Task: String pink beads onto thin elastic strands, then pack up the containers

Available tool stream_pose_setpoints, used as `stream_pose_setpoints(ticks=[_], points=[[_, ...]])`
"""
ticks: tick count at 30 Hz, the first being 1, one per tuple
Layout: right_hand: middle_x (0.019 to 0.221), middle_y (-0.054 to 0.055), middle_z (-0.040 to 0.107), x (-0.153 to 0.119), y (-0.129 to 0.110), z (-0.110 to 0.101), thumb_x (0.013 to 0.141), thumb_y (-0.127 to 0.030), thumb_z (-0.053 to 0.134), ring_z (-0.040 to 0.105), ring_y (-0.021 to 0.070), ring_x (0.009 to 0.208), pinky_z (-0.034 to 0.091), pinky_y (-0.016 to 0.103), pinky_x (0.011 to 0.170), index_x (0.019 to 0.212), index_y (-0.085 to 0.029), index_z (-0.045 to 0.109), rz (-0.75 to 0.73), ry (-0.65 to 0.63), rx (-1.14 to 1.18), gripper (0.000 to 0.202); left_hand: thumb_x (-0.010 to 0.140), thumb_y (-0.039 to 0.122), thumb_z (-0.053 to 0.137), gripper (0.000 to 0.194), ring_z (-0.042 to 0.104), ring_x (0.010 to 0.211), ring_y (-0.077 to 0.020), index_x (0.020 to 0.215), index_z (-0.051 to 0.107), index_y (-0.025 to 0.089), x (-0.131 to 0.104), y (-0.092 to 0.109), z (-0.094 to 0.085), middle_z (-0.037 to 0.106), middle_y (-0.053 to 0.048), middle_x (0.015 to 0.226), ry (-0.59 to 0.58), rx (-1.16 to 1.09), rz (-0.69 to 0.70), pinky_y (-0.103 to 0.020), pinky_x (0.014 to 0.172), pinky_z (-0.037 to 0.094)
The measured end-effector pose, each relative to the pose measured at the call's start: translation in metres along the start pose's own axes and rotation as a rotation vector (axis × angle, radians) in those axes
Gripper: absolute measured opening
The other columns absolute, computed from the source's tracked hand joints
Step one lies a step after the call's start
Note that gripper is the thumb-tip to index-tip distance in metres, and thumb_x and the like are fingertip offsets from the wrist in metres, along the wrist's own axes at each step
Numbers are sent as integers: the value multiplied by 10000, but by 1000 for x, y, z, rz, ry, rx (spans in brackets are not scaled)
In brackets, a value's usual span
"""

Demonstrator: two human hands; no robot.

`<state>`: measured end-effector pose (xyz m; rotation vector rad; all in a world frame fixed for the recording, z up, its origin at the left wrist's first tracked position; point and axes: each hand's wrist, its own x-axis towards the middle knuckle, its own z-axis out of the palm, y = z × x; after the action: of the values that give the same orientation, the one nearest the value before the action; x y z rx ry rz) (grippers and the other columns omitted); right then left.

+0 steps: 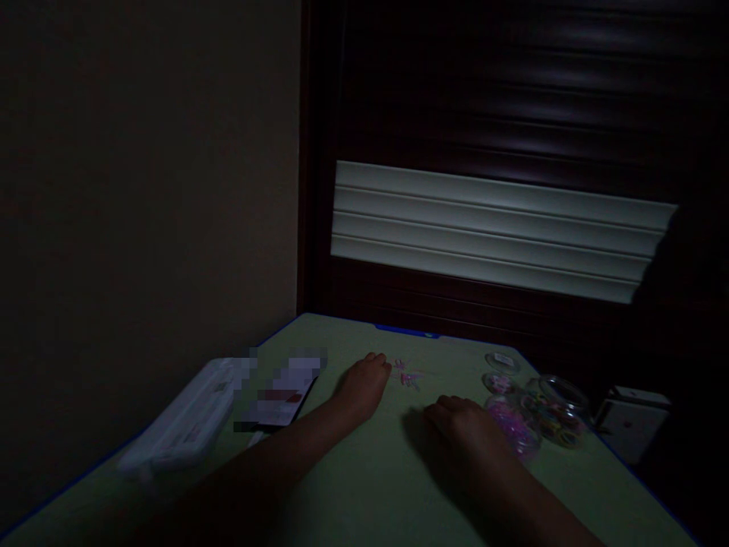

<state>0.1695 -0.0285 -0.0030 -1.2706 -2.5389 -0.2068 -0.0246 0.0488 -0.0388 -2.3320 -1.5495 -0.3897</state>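
My left hand (367, 381) is over the middle of the pale green tabletop (364, 486), its fingers curled together. Just right of its fingertips lies a small scatter of pink pieces (408, 377), too small to make out. My right hand (462, 422) is nearer to me and further right, fingers bent inward, casting a shadow on the table. Whatever either hand may hold is hidden. Beside the right hand stands a clear round jar of pink and purple bits (511, 427), partly covered by that hand.
Behind that jar is another clear jar with coloured bands (555, 414). Two round lids (502, 362) lie near it. On the left are a phone (288, 395) and a whitish plastic case (190, 414). A wall (148, 190) borders the left side; a white boxy object (635, 422) stands beyond the right edge.
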Motion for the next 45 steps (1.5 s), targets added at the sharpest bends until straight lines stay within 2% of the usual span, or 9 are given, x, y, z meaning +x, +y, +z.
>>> stream_pose_setpoints(ticks=[5, 11, 17, 21, 24, 30, 34, 40, 45], points=[[767, 17, 619, 0, 3, -4, 816, -120, 460, 546, 121, 693, 321, 211, 607, 779, -193, 623, 28, 21, -3, 182, 823, 44, 375, 204, 511, 884, -209, 858, 556, 134, -1, 0, -1, 551, -96, 932, 8, -5, -6, -330, 770, 424], [770, 37, 618, 1, 7, -12, 888, -171, 380, 558, 127, 728, 340, 216, 634, 797, -189, 634, 50, 72, -9, 270, 842, 50, 350, 205, 512, 869, -203, 899, 520, 150, -5, 5, -4, 531, -82, 947, 28, -13, 6, -322, 744, 428], [806, 49, 634, 2, 14, -17, 894, -191, 368, 575, 147, 754, 371, 229, 662, 829, -195, 648, 96, 96, -39, 288, 865, 74, 349, 181, 507, 858, -192, 939, 486, 168, -11, 19, -12, 528, -53, 947, 93, -40, 90, -314, 736, 432], [872, 51, 643, 2, 17, -16, 880, -174, 394, 583, 160, 789, 391, 235, 685, 956, -207, 644, 115, 111, -51, 263, 845, 50, 385, 227, 492, 949, -207, 1030, 456, 161, -14, 28, -13, 521, -63, 1031, 172, -21, 170, -339, 817, 421], [910, 55, 644, 3, 17, -17, 862, -171, 433, 584, 173, 825, 402, 243, 711, 1033, -203, 625, 129, 107, -46, 259, 846, 53, 395, 221, 491, 974, -209, 1025, 458, 166, -15, 32, -12, 525, -64, 1024, 206, -27, 206, -346, 859, 410], [927, 52, 641, 4, 16, -16, 833, -169, 479, 586, 182, 835, 409, 252, 701, 1075, -216, 604, 127, 63, -50, 277, 890, 104, 343, 185, 516, 950, -177, 1011, 460, 181, -14, 32, -8, 531, -51, 1005, 184, -149, 169, -325, 848, 436], [952, 66, 636, 4, 16, -16, 825, -163, 486, 580, 196, 857, 408, 273, 719, 1110, -209, 579, 117, 58, -76, 304, 895, 117, 330, 184, 523, 946, -177, 997, 470, 178, -15, 32, -10, 535, -50, 992, 177, -177, 237, -320, 830, 446], [913, 58, 639, 6, 14, -15, 840, -168, 473, 580, 188, 838, 399, 269, 720, 1060, -198, 599, 107, 54, -45, 255, 884, 108, 343, 162, 527, 838, -161, 960, 474, 169, -14, 33, -14, 535, -37, 926, 148, -183, 291, -290, 773, 454], [893, 57, 633, 7, 17, -10, 847, -148, 460, 572, 174, 829, 382, 255, 715, 1013, -191, 612, 98, 48, -60, 229, 870, 91, 357, 163, 521, 828, -163, 966, 465, 168, -15, 34, -17, 527, -35, 931, 134, -180, 316, -286, 747, 450]])
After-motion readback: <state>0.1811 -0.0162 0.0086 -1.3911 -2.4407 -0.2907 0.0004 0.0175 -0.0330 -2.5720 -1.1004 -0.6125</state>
